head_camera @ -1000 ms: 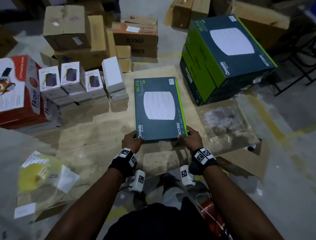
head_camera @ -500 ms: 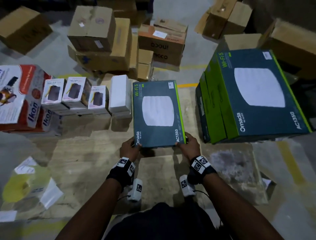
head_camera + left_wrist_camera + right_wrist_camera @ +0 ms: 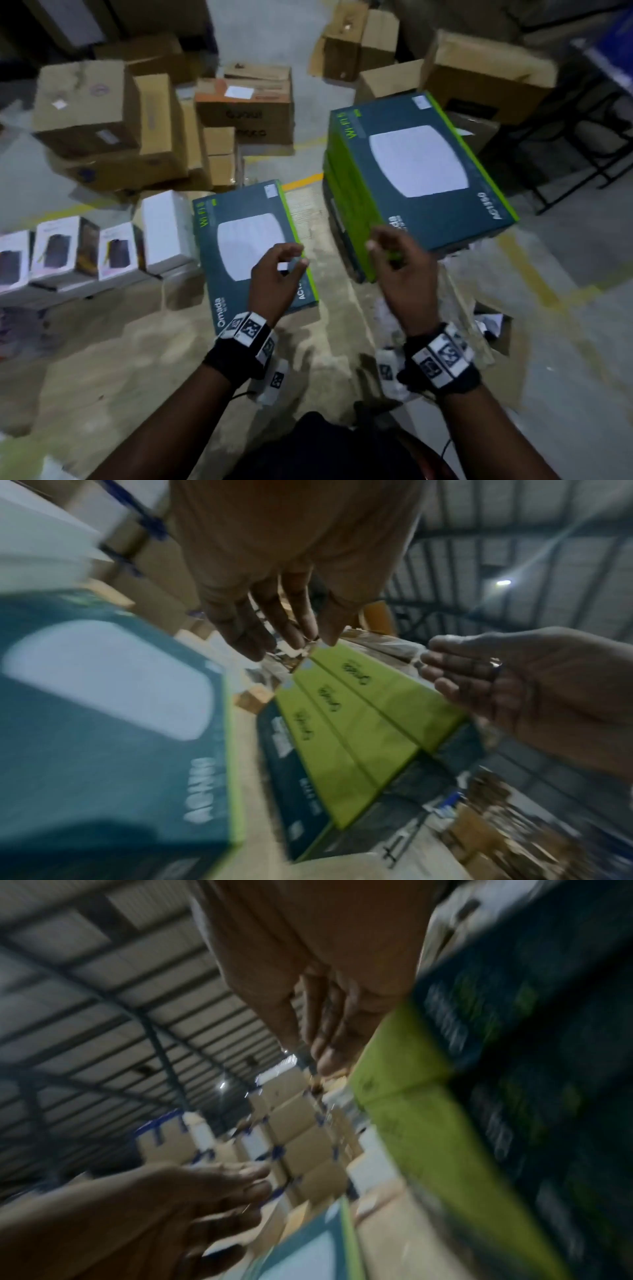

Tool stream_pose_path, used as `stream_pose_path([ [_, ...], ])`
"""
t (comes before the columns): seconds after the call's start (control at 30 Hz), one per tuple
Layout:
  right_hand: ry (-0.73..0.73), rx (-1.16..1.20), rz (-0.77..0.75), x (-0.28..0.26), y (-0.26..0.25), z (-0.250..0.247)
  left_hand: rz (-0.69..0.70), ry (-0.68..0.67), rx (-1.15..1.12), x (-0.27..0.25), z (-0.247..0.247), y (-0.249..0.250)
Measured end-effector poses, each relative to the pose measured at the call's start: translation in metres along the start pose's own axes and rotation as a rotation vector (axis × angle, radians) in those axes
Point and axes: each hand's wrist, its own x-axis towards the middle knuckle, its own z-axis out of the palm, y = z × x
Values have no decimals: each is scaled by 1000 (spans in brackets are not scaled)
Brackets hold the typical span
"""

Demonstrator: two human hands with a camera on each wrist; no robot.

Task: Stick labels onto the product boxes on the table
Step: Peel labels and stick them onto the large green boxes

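A flat dark-teal Omada box with a green edge lies on the wooden table, and it shows again in the left wrist view. My left hand hovers just above its near right part with loosely curled fingers that hold nothing. To the right stands a stack of three like boxes, their green sides facing me. My right hand is raised in front of that stack's near corner, its fingers relaxed and empty. No label shows in either hand.
Small white and pink product boxes and a plain white box line the table's left, touching the flat box. Brown cartons pile on the floor behind. A torn cardboard flap hangs at the table's right edge.
Both hands have let go of the flat box's near edge and lifted. The right hand has swung right toward the stack. The box lies further back beside the small boxes.
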Motion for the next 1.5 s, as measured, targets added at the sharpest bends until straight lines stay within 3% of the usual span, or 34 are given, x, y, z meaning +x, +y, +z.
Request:
stream_pose_path([
  [0.07, 296, -110, -80, 25, 3, -53, 86, -123, -52, 7, 35, 34],
  [0.13, 463, -266, -76, 51, 26, -98, 119, -203, -58, 9, 67, 57],
  [0.2, 427, -405, 24, 72, 54, -125, 97, -246, -14, 8, 94, 64],
  [0.3, 201, -337, 227, 86, 77, -136, 33, -296, -72, -1, 118, 68],
  [0.5, 180, -230, 205, 57, 78, -139, 14, -269, -119, -8, 109, 52],
  [0.57, 69, -243, 98, 28, 71, -138, 15, -261, -193, -17, 90, 51],
  [0.67, -64, -482, -117, -17, 48, -131, 22, -222, -266, -35, 55, 66],
  [0.77, 57, -677, -228, -55, 16, -123, 74, -220, -352, -61, 12, 83],
  [0.87, 235, -792, -483, -88, -3, -126, 121, -304, -437, -101, -29, 94],
  [0.93, 235, -780, -586, -110, -14, -131, 145, -356, -469, -128, -50, 94],
  [1.03, 232, -690, -602, -154, -40, -136, 143, -364, -548, -159, -77, 90],
  [1.17, 300, -595, -531, -211, -73, -134, 141, -276, -534, -186, -98, 76],
  [1.3, 477, -239, -222, -244, -91, -133, -32, -281, -399, -200, -94, 51],
  [1.4, 419, 197, 90, -271, -82, -123, -136, -281, -303, -209, -95, 13],
  [1.5, 330, 325, 271, -297, -67, -109, -267, -301, -317, -215, -108, -28],
])
